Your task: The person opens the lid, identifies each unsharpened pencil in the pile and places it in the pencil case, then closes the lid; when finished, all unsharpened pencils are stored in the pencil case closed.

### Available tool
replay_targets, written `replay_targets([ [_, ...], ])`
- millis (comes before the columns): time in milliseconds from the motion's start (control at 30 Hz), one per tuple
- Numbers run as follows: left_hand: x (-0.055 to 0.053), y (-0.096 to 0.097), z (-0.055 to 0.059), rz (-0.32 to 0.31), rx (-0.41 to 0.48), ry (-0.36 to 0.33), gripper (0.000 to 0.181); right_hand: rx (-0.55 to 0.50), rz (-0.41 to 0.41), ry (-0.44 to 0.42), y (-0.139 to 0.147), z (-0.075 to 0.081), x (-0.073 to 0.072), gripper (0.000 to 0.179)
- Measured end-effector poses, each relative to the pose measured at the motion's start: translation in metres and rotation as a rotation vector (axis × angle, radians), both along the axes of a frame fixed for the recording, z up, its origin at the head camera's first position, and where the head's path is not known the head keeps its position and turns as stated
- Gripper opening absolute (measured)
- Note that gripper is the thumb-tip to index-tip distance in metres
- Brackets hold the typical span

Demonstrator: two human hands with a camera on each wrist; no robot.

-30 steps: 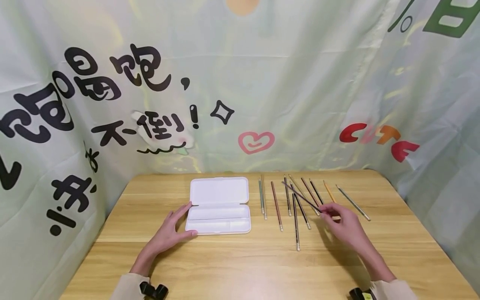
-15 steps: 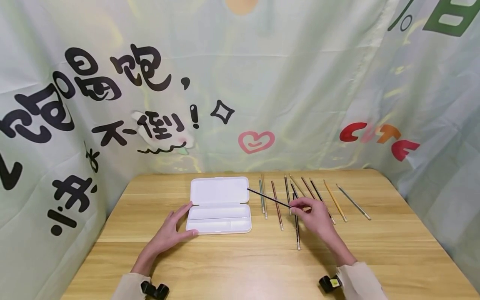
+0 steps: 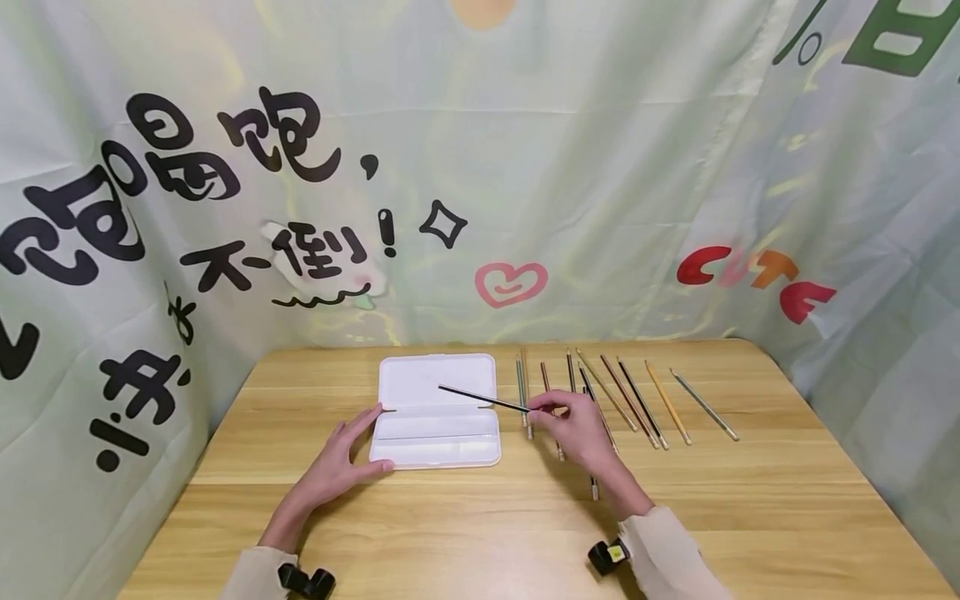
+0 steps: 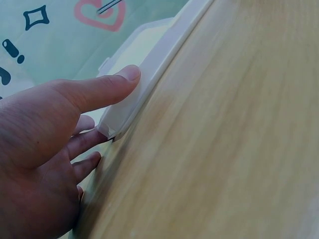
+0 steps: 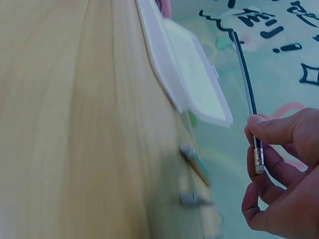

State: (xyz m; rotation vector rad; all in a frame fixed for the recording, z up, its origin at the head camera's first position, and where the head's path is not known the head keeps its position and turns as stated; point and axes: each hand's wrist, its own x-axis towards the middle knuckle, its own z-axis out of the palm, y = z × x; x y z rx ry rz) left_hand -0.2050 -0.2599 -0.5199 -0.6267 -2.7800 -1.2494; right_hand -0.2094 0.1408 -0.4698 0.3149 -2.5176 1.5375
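Observation:
A white pencil case (image 3: 437,451) lies with its lid (image 3: 437,379) raised back; its tray has low dividers and no pencils inside. My left hand (image 3: 341,462) holds the case's left end, thumb on the front wall (image 4: 130,94) and fingers at the side. My right hand (image 3: 573,425) pinches a dark pencil (image 5: 245,79) near its eraser end, between thumb and fingers. The pencil is in the air, its far end over the case near the lid. Under and behind my right hand, several pencils are partly hidden.
Several loose pencils lie to the right on the wooden table (image 3: 450,533), among them a yellow pencil (image 3: 667,402) and a grey-green pencil (image 3: 705,405). A teal pencil (image 3: 521,392) lies closest to the case. A printed curtain (image 3: 600,183) hangs behind the table.
My right hand has carried the dark pencil left from among the loose pencils, bringing its far end over the case. My left hand has stayed at the case's left end.

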Motion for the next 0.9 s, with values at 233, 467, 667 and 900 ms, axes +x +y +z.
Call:
replay_targets([
  [233,-0.001,0.0,0.0,-0.003,0.008,0.004,0.094,-0.049,0.031,-0.009,-0.034,-0.004,-0.01,0.014],
  [467,0.0,-0.001,-0.001,0.006,0.008,-0.011,0.094,-0.014,0.084,0.029,-0.062,-0.012,-0.019,0.014],
  [667,-0.001,-0.001,-0.002,0.005,0.007,-0.011,0.094,0.058,0.143,0.019,-0.076,-0.017,-0.024,0.011],
  [900,-0.001,-0.002,-0.003,0.005,0.012,-0.012,0.094,0.143,0.15,0.016,-0.089,-0.02,-0.024,0.007],
])
